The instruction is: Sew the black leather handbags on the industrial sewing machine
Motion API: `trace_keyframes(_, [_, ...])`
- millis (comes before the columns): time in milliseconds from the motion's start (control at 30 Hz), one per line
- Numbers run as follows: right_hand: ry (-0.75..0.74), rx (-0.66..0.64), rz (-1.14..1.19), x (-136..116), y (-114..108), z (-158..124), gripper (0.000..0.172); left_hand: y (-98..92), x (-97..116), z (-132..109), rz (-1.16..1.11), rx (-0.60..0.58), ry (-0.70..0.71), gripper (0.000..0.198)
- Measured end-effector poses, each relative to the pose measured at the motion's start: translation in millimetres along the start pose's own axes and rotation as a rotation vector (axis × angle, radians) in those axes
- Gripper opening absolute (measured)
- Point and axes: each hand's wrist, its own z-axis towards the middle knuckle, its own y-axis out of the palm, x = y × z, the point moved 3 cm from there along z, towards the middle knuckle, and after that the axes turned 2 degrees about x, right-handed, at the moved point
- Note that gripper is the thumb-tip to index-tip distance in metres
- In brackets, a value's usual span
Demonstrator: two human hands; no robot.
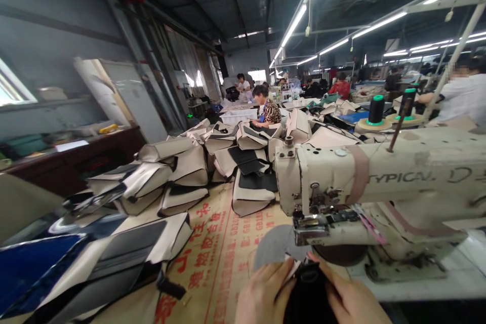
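Note:
My left hand [266, 291] and my right hand [347, 291] are at the bottom of the head view, closed on the two sides of a black fabric piece [309, 296]. A dark ring or loop and a pale edge show at its top, between my fingertips. The lower part of the piece runs out of the frame. Just beyond my fingers is the sewing machine [395, 177], its needle area [311, 228] over a narrow arm. A round grey plate [279, 245] lies to the left of that arm.
Beige and black bag pieces [186, 164] are heaped behind the printed board tabletop [212, 253]. A larger bag panel [129, 248] lies at the left, beside blue material [34, 268]. Black thread spools [376, 110] stand behind the machine. Several people work farther back.

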Motion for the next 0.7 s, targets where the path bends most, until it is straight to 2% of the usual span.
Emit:
trace_keyframes(100, [0.026, -0.111, 0.037, 7, -16, 4, 0.042, 7.0, 10, 16, -0.095, -0.135, 0.024, 0.028])
trace_keyframes(200, [0.027, -0.138, 0.031, 4, -26, 14, 0.032, 3.6, 14, 19, -0.089, -0.172, 0.036, 0.029])
trace_keyframes(333, [-0.139, -0.128, 0.114, 1, -27, 23, 0.031, -4.5, 15, 21, -0.056, -0.163, 0.077, 0.027])
trace_keyframes(467, [-0.290, -0.135, 0.178, -1, -31, 27, 0.031, -16.5, 20, 28, -0.080, -0.301, 0.223, 0.035])
trace_keyframes(600, [-0.292, -0.213, 0.179, -8, -30, 30, 0.028, -23.2, 18, 27, -0.149, -0.414, 0.257, 0.039])
trace_keyframes(700, [-0.269, -0.227, 0.197, -8, -26, 31, 0.028, -19.3, 11, 20, -0.174, -0.403, 0.196, 0.036])
